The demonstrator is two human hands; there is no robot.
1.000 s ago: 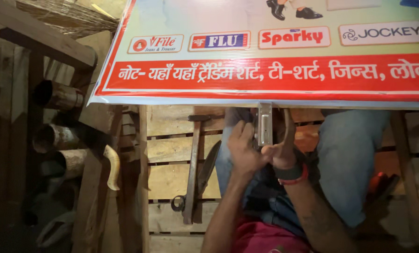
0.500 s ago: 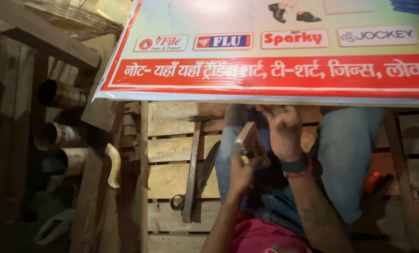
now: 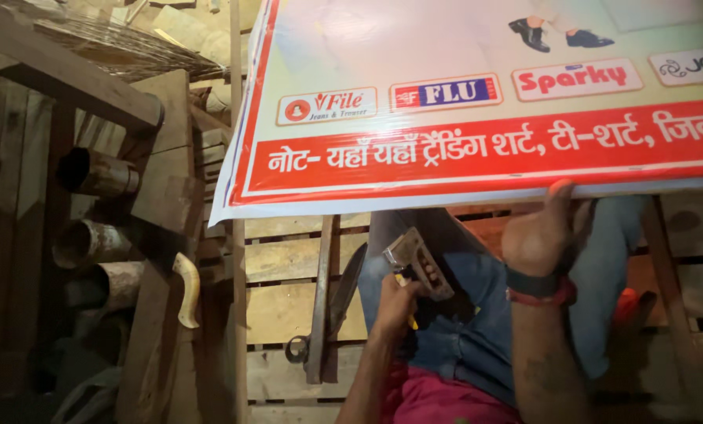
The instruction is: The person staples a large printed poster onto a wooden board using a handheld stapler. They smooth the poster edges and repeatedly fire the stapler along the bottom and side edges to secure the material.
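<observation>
Since half a second ago the right hand (image 3: 541,235) has gone up off the tool to the lower edge of the printed banner (image 3: 477,102), and the left hand (image 3: 395,306) has dropped a little, carrying the tool with it.

From where I stand, the left hand is closed tight around the yellow grip of a metal staple gun (image 3: 419,263), whose long body slants up and to the left, its head just under the banner's bottom border but not touching it. The right hand is curled over that border, fingers hidden behind the sheet, thumb side toward us, pinching or propping the edge; a dark band and a red thread sit at its wrist. So the banner edge lies straight above the tool, and the right hand is already on it, just to the right of the tool's head.

Below both arms are the person's knees in blue jeans (image 3: 477,338), over a slatted wooden platform (image 3: 289,259). A pair of long shears (image 3: 328,314) lies on the slats to the left, well apart from the left hand. Further left are stacked wooden blocks and rusty pipes (image 3: 92,173), and a pale curved handle (image 3: 186,286). Nothing stands between tool and banner edge.
</observation>
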